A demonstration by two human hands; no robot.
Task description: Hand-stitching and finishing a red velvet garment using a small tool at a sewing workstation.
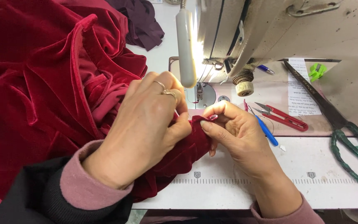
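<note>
A large piece of red velvet fabric point(34, 70) is heaped across the left half of the sewing table. My left hand point(146, 124), with rings on two fingers, pinches a folded edge of the velvet and seems to hold a thin pin or needle. My right hand point(237, 132) pinches the same fold from the right, thumb and forefinger closed on the cloth. Both hands meet just in front of the presser foot point(199, 93) of the cream sewing machine point(270, 29).
Red thread snips point(284, 118), a blue pen point(267, 130) and big green-handled scissors point(336, 120) lie to the right on the machine bed. A lit lamp point(186, 45) hangs above the needle. Dark maroon cloth point(143, 23) lies at the back. A ruler strip point(270, 181) runs along the table's front edge.
</note>
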